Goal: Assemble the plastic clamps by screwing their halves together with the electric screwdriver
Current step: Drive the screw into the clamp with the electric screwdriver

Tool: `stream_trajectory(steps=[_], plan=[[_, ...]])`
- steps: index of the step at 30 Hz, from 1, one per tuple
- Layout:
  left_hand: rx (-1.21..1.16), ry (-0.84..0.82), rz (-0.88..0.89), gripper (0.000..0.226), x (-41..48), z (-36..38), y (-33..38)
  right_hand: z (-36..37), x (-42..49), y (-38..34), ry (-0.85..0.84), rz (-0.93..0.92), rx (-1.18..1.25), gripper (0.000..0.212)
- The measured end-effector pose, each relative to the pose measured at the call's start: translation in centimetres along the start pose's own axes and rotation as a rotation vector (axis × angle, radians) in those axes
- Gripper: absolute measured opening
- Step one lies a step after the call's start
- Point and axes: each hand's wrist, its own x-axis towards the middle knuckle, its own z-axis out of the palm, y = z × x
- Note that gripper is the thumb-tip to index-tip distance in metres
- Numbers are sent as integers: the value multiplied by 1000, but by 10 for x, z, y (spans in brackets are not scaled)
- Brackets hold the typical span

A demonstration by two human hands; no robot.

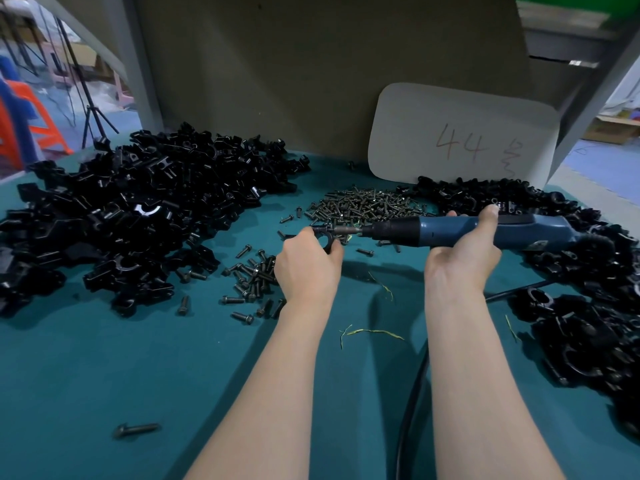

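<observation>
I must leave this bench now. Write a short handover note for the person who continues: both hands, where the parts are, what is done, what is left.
Left hand: holds one black clamp just above the table.
Right hand: grips the electric screwdriver, held level, with its bit pointing left into the clamp.
Parts: the pile of clamp halves is on the left and the screws are in the middle. There is another black pile on the right. I cannot tell whether those are finished.
Done: the bit is at this clamp's screw.
Left: finish driving it, then probably work through the large left pile.
</observation>
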Motion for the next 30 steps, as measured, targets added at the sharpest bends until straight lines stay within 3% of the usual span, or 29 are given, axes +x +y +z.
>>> stream_trajectory(steps=[13, 24, 30], plan=[[14, 15, 14, 28, -3, -1, 0, 1, 1, 3, -6, -22, -29, 28], [-45, 39, -21, 25, 2, -4, -6, -1, -2, -3, -116, 98, 106, 56], [-67, 36, -43, 23, 4, -5, -7, -4, 2, -6, -134, 104, 46, 52]])
